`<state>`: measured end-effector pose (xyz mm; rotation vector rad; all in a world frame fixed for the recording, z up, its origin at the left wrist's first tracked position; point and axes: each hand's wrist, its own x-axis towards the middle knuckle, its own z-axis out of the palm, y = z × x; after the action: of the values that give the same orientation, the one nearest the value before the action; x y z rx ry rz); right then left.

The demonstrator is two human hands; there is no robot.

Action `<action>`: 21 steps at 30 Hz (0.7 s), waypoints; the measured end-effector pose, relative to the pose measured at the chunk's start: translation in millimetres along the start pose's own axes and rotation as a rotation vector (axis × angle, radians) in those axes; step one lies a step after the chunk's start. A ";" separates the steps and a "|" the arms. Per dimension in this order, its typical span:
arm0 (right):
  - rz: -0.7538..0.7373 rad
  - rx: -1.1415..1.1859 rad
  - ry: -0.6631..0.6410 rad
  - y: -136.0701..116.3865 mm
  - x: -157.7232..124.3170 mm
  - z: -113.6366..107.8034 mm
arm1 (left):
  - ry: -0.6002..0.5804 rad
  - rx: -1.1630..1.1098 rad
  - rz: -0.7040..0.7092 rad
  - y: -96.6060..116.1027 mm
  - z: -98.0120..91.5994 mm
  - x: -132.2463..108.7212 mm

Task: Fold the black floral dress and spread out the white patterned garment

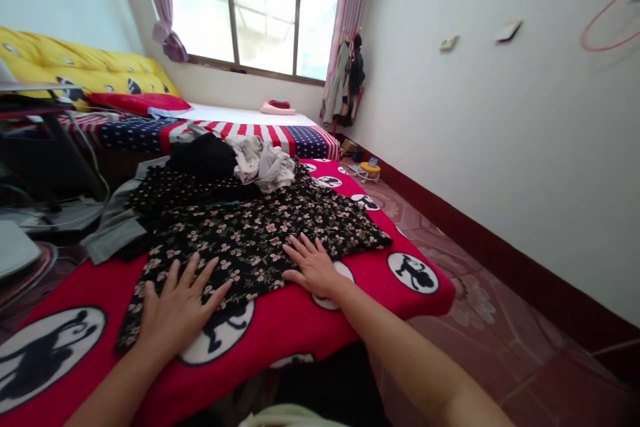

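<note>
1. Two hands lie flat on a floral garment (260, 233) spread over a red blanket (75, 293) with black-and-white round figures.
2. The left hand (175, 307) presses palm down on the garment's near left corner, fingers (193, 270) spread and straight, gripping nothing.
3. The right hand (313, 267) rests palm down on the garment's near edge, right of middle, fingers (305, 247) open and splayed, gripping nothing; its heel lies over a white round figure on the blanket.
4. The garment is black with small pale flowers; it lies mostly flat, running from the near edge of the blanket up and to the right, with its far right corner close to the blanket's edge.
5. Behind it sits a heap of clothes: a black piece (203, 157) on the left, a crumpled grey piece (263, 163) touching it on the right, and a dotted black piece (170, 190) under them.
6. A grey cloth (113, 230) lies at the left, partly under the dotted piece.
7. Beyond the heap is a bed (280, 137) with a striped and starred cover, a red pillow (137, 103) and a yellow quilt (75, 63).
8. A window (260, 7) with pink curtains fills the far wall; clothes (347, 80) hang in the corner beside it.
9. The tiled floor (475, 307) runs along the white wall on the right.
</note>
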<state>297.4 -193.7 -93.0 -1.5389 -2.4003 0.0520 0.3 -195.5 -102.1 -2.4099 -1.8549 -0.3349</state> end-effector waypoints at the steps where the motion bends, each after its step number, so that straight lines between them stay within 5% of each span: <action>1: 0.019 -0.006 0.018 11.1 -6.6 -3.7 | 0.005 0.015 0.022 -1.7 1.6 -0.8; 4: 0.092 0.016 0.183 49.8 -31.6 -20.4 | 0.043 0.034 0.069 -7.0 7.6 -2.2; 7: 0.210 0.068 0.518 94.0 -62.5 -41.6 | 0.149 -0.033 0.117 -9.2 13.6 -0.6; 10: 0.376 0.117 0.739 135.7 -90.8 -56.5 | 0.288 -0.172 0.288 -6.6 17.2 3.0; 14: 0.506 0.199 0.655 170.4 -107.0 -60.4 | 0.300 -0.278 0.556 -1.3 18.1 5.6; 21: 0.613 0.163 0.530 185.1 -103.6 -67.3 | 0.221 -0.404 0.569 0.6 11.8 2.7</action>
<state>518.8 -215.3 -85.6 -1.8612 -1.4404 -0.0308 3.0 -190.8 -112.9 -2.8652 -1.0208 -0.9408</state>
